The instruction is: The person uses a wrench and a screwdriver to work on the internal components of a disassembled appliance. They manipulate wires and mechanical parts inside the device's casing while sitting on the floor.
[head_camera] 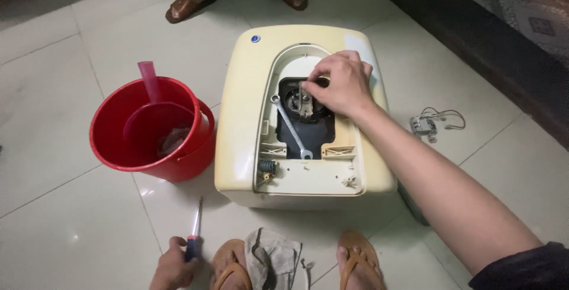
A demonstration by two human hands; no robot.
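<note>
Glossy white floor tiles (53, 225) carry the whole work area; a cream-coloured appliance casing (243, 124) lies flat on them with its arched service opening facing up, between the person's sandalled feet at the near edge and another person's brown shoes (188, 4) at the far edge. The right hand (341, 82) reaches into the opening, fingers pinched together on a small metal part at the round fitting (302, 103) inside the dark cavity; what exactly is gripped cannot be told. An open-ended spanner (290, 128) lies loose and diagonal across the cavity, just beside that fitting. The left hand (175, 266) is closed around the handle of a screwdriver (194, 230), its tip resting away from the casing on the floor. A red bucket (151, 127) with a pink scoop stands left of the casing; a small wired component (427, 125) lies to its right; a grey rag (272, 260) sits between the feet. Probable risks: the loose spanner may slide deeper into the cavity if the casing is nudged; a pinched small part may drop inside; the exposed wired component could be stepped on.
</note>
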